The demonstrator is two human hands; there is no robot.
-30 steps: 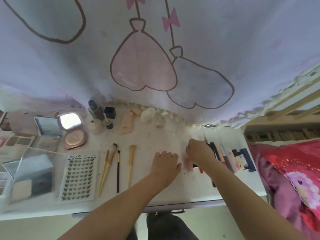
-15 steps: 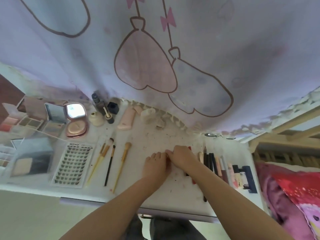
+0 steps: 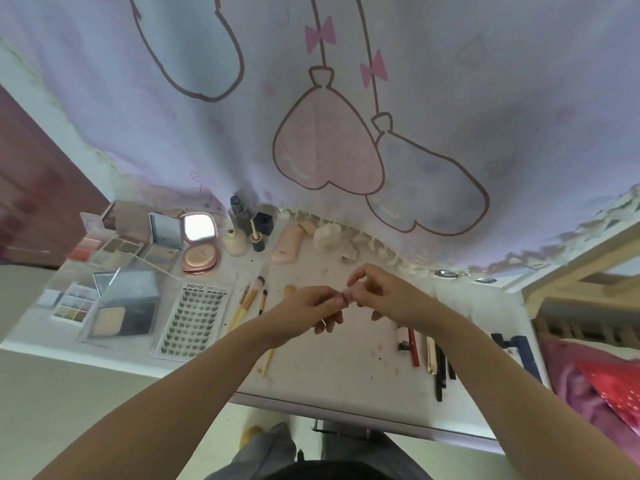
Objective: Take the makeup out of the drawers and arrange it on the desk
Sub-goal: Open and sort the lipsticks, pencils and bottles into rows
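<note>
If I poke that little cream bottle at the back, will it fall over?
Probably not easily. The cream bottle looks squat, with a wide round base and a narrow neck, so it should slide before tipping. It stands close to the dark bottle, so a push might knock that instead.

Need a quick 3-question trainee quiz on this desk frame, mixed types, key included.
1. True or false: both hands are raised above the desk, meeting at one small pinkish item.
2. Which lies left of the makeup brushes? A) lash tray B) pencils C) pink tube
3. Fill in: the round compact has its lid ____.

Key: 1 true. 2 A, the lash tray. 3 open. The left hand and right hand both pinch the item.
</note>
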